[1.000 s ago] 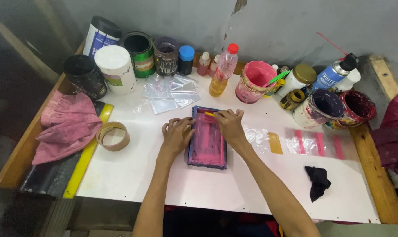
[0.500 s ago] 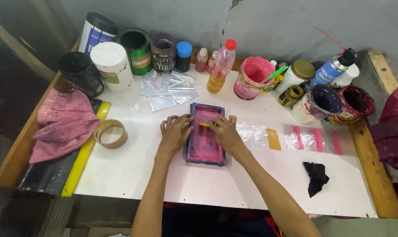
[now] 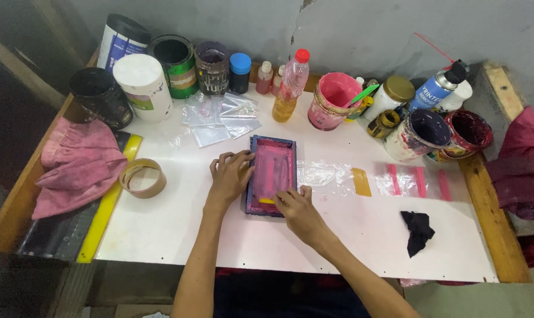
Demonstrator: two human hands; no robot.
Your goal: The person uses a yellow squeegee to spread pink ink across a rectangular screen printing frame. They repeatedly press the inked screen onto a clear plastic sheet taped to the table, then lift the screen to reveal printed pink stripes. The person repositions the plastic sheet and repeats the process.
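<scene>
A small blue-framed printing screen (image 3: 272,154) smeared with pink ink lies flat near the middle of the white table (image 3: 314,241). My left hand (image 3: 228,175) presses on its left rail, fingers spread over the frame. My right hand (image 3: 296,209) is at the near end of the screen, gripping a small yellow squeegee (image 3: 267,201) that rests on the mesh. Most of the squeegee is hidden under my fingers.
Paint tubs and cans (image 3: 144,86) line the back, with a pink bucket (image 3: 333,100), a bottle (image 3: 290,86) and a spray can (image 3: 435,90). Clear bags (image 3: 220,116), a tape roll (image 3: 142,178), a pink cloth (image 3: 78,165), a black rag (image 3: 419,230) and pink strips (image 3: 417,180) lie around.
My right hand has drawn the squeegee from the far end of the screen down to the near end. My left hand has stayed on the left rail.
</scene>
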